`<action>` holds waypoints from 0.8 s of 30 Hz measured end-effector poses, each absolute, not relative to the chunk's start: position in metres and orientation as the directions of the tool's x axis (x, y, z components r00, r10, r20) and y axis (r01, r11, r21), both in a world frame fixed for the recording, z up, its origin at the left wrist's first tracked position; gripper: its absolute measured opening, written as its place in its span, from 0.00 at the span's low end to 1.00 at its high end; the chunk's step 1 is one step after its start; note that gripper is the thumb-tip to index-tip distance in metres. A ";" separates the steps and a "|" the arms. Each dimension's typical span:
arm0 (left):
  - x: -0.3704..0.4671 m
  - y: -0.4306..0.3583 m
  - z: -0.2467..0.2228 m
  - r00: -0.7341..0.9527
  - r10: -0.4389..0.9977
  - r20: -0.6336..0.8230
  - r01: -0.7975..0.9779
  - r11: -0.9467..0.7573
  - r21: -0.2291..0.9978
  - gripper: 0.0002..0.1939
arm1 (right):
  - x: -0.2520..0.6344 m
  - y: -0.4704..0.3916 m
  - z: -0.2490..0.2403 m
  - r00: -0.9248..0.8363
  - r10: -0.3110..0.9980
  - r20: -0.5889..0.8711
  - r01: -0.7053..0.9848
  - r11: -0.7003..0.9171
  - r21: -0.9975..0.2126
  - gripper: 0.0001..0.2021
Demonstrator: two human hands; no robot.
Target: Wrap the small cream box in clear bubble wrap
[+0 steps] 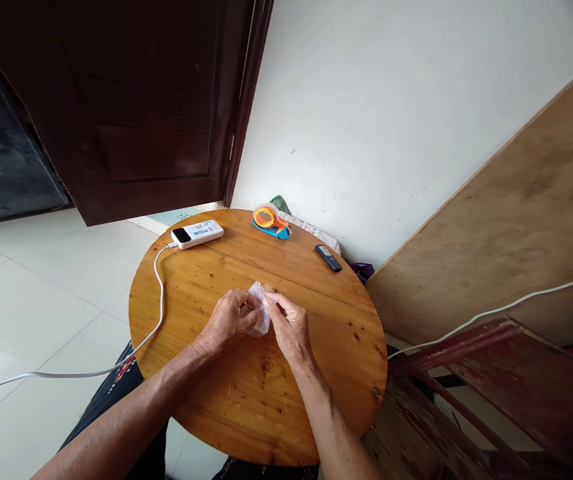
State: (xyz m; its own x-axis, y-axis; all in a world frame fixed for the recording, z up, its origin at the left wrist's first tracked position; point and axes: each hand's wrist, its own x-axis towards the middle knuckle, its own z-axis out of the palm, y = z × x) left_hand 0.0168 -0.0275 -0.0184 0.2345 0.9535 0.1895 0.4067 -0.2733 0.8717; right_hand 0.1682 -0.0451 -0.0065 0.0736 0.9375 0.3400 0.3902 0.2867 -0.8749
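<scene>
A small packet in clear bubble wrap (261,325) is between my hands, over the middle of the round wooden table (206,393). My left hand (231,317) is closed on its left side, thumb in front. At the upper right, the thumb and fingers of my right hand (289,323) pinch the wrap's edge. Something pale with a reddish mark shows through the plastic; its kind I cannot make out.
A white power bank (201,233) with a cable (161,293) lies at the table's back left. An orange and blue tape dispenser (271,221) stands at the back. Right of it lies a dark remote-like device (328,257). A wooden chair (486,360) is at right.
</scene>
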 end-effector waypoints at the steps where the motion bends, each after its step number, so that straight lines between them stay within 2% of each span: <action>1: 0.017 -0.028 -0.018 0.226 0.954 0.197 0.418 -0.277 0.865 0.04 | 0.168 -0.047 -0.005 0.063 0.938 0.341 0.402 0.289 -0.869 0.11; 3: 0.018 -0.030 -0.017 0.192 0.959 0.210 0.447 -0.276 0.851 0.05 | 0.167 -0.050 -0.002 0.041 0.939 0.342 0.416 0.295 -0.860 0.11; 6: 0.018 -0.029 -0.022 0.121 0.963 0.241 0.468 -0.270 0.842 0.15 | 0.169 -0.051 -0.001 0.023 0.937 0.349 0.426 0.307 -0.851 0.11; 8: 0.017 -0.027 -0.026 0.103 0.953 0.285 0.434 -0.301 0.849 0.24 | 0.172 -0.052 0.000 0.010 0.936 0.352 0.437 0.313 -0.843 0.10; 10: 0.017 -0.025 -0.029 0.125 0.945 0.301 0.358 -0.326 0.875 0.28 | 0.177 -0.054 0.001 -0.024 0.939 0.344 0.453 0.317 -0.833 0.09; 13: 0.017 -0.022 -0.032 0.200 0.954 0.225 0.222 -0.268 0.938 0.19 | 0.183 -0.059 0.005 -0.124 0.946 0.299 0.465 0.321 -0.825 0.10; 16: 0.017 -0.020 -0.033 0.271 0.956 0.112 0.130 -0.151 0.980 0.10 | 0.183 -0.063 0.006 -0.212 0.934 0.288 0.481 0.356 -0.801 0.17; 18: 0.017 -0.020 -0.034 0.275 0.958 0.078 0.106 -0.111 0.988 0.09 | 0.179 -0.064 0.002 -0.233 0.919 0.319 0.516 0.395 -0.760 0.22; 21: 0.016 -0.020 -0.033 0.239 0.968 0.082 0.137 -0.118 0.984 0.09 | 0.172 -0.063 -0.005 -0.220 0.902 0.371 0.564 0.428 -0.707 0.24; 24: 0.015 -0.021 -0.027 0.239 0.967 0.092 0.167 -0.134 0.977 0.10 | 0.169 -0.062 -0.007 -0.155 0.920 0.360 0.535 0.385 -0.752 0.23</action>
State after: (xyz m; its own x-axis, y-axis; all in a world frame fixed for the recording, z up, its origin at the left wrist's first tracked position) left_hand 0.0146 -0.0208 -0.0271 0.2386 0.9667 0.0920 0.1674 -0.1343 0.9767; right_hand 0.1693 -0.0622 -0.0066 -0.1547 0.9199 0.3604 0.5349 0.3847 -0.7523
